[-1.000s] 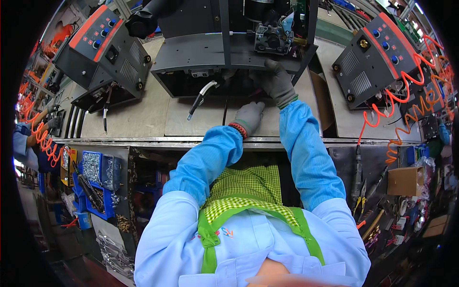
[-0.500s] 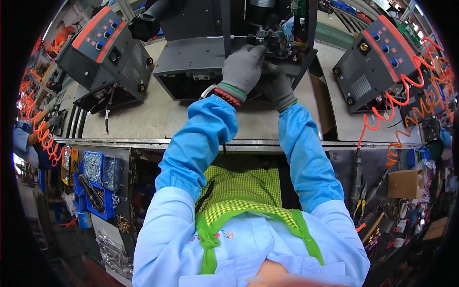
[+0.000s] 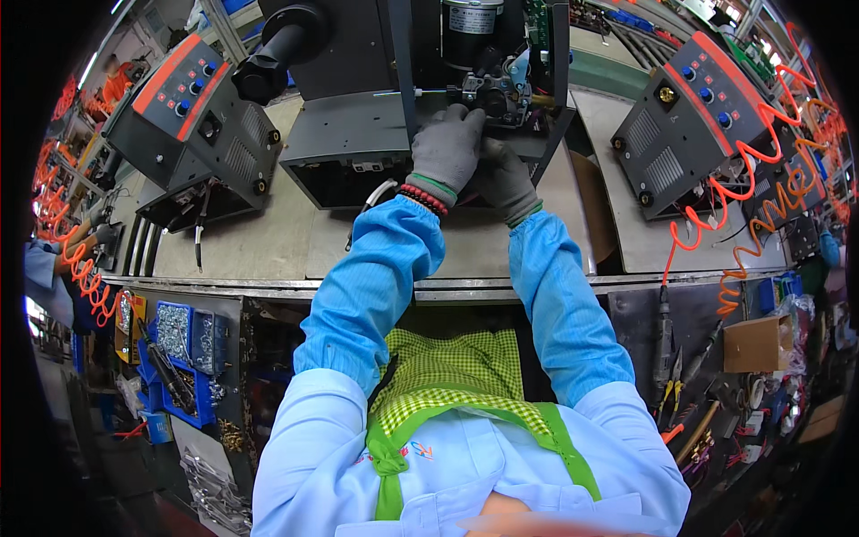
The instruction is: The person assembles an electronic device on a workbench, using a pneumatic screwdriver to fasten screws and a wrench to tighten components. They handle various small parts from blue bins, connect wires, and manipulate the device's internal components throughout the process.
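In front of me stands a grey metal machine housing [image 3: 344, 125] with an exposed wire-feed mechanism [image 3: 495, 97] below a black cylindrical motor [image 3: 470, 36]. My left hand [image 3: 446, 154], in a grey glove, is at the housing's front, just below and left of the mechanism. Its fingers curl inward; what they hold, if anything, is hidden. My right hand [image 3: 506, 182], also gloved, reaches into the shadowed opening beneath the mechanism, close beside the left. Its fingertips are out of sight. A white-and-black cable [image 3: 378, 194] hangs by my left wrist.
Similar machines with orange-edged panels stand at left [image 3: 206, 125] and right [image 3: 707, 116]. A black spool holder [image 3: 282, 54] juts out at the upper left. Blue bins of screws [image 3: 183, 336] sit lower left. Orange coiled air hoses [image 3: 743, 192], pliers [image 3: 671, 385] and a cardboard box [image 3: 756, 345] are at right.
The view has shifted, so the machine sits lower in the picture. My left fingers have drawn back from the feed mechanism, uncovering more of it. The right hand remains close beside the left.
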A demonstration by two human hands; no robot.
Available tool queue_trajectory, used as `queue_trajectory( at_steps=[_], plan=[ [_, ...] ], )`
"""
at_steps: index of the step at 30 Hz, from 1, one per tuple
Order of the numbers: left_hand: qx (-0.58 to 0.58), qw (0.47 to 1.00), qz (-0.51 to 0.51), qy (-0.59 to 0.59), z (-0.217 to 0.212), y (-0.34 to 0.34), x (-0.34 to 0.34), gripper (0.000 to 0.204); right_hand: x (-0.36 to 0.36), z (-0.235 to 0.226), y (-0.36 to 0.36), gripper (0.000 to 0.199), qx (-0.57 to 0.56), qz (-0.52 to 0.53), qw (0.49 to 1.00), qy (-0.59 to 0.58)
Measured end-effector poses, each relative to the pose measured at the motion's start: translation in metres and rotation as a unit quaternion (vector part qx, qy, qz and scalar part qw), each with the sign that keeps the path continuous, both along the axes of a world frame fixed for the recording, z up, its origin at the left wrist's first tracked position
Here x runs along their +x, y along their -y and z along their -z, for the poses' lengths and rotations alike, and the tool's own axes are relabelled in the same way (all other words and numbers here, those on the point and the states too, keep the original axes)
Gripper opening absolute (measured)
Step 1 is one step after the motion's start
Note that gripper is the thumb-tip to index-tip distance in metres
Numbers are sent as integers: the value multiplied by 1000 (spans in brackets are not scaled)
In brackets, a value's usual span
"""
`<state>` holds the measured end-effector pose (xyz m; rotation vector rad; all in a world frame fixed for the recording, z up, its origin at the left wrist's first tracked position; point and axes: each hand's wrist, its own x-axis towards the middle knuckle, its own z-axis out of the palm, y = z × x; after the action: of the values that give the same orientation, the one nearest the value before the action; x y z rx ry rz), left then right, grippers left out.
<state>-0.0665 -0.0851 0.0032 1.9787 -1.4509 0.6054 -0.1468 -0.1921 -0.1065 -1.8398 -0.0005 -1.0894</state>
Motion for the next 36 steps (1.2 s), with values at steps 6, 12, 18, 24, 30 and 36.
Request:
queue_trajectory(
  at_steps=[6,12,18,24,30,36],
  plan=[
    [66,997,-27,-7,-8,4,-3,13,1,7,2,38,9,19,1000,-5],
    [79,996,-33,17,-7,-4,-6,19,4,6,6,40,-3,-47,998,41],
    [73,996,4,55,-3,-6,3,24,-20,-4,4,26,414,-325,843,-109],
    [64,994,32,77,-1,-2,8,25,-4,9,16,34,-250,126,903,-325],
    [59,995,32,79,1,-2,12,25,9,0,-6,46,-255,184,906,-284],
    [54,995,36,81,3,-2,11,24,19,8,2,57,-346,248,869,-253]
  ],
)
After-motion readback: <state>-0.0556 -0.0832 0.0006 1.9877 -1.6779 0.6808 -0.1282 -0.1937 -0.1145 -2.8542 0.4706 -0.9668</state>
